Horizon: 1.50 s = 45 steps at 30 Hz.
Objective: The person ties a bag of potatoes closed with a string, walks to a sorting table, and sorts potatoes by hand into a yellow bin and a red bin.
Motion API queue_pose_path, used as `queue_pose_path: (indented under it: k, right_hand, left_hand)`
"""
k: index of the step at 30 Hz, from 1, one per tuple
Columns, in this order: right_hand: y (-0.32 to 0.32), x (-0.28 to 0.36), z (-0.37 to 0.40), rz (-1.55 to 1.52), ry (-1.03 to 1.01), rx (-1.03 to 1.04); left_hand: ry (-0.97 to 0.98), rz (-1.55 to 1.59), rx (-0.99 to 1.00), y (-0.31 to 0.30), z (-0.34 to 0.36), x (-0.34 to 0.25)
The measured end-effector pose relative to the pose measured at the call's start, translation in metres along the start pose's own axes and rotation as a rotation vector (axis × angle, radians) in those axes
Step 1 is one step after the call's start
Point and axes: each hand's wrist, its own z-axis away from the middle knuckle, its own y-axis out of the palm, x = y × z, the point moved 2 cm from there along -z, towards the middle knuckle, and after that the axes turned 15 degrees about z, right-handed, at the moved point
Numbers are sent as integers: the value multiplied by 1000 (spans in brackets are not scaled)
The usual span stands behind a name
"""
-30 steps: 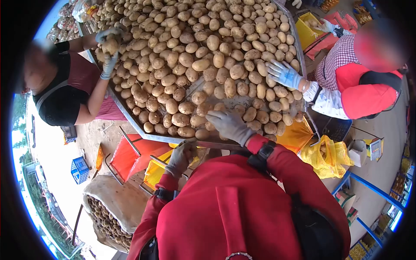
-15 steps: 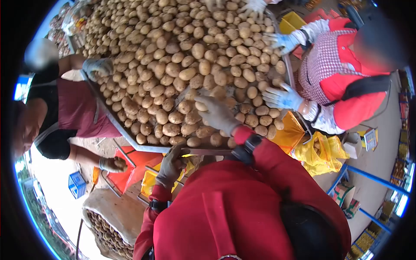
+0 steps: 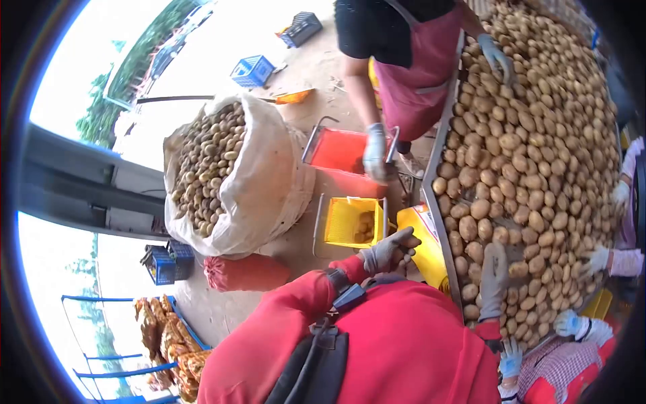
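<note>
A sorting table point(image 3: 437, 219) is heaped with potatoes point(image 3: 511, 161) along my right side. My right hand point(image 3: 494, 279), in a grey glove, lies on the heap with its fingers stretched out and touching potatoes. My left hand point(image 3: 390, 250), also gloved, is off the table edge above a yellow bag point(image 3: 425, 252). Its fingers are curled in; whatever they hold, if anything, is hidden. Just beyond it stands a yellow basket point(image 3: 340, 225) with a few potatoes inside.
A large white sack point(image 3: 262, 182) full of small potatoes stands left. A red basket point(image 3: 336, 151) lies under a co-worker's gloved hand point(image 3: 375, 155). A red mesh sack point(image 3: 249, 273) lies on the floor. Other workers' gloved hands point(image 3: 572, 324) are at the table's right side.
My view has swung left, so the white sack and baskets are now central and the table is on the right. My right hand has come back toward the table's near edge.
</note>
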Motion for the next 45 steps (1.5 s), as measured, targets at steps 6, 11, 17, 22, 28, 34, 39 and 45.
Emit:
queue_pose_path:
  k: [6,11,17,22,28,34,39,45]
  right_hand:
    - [14,-5,-19,240,108,164]
    - [32,-3,-14,452,-141,55]
    - [15,0,21,784,-556,13]
    - [-12,-75,118,928,-481,-111]
    - [-78,-99,208,1020,-199,-269]
    - [-109,-119,198,836,338,-570]
    - [-130,-145,146,963,560,-453]
    - [-108,-124,156,746,739,-322]
  left_hand:
    - [1048,-18,-326,-75,213,-148]
    - [1186,395,-222,-19,270,-215]
    - [271,-293,-99,75,47,-75]
    - [-85,-1272,288,139,-35,40]
    - [50,-1654,616,135,-98,71]
    - [-141,-1716,528,153,-92,74]
    - [-129,-1499,446,147,-92,81]
    - [-132,-1445,406,140,-92,76]
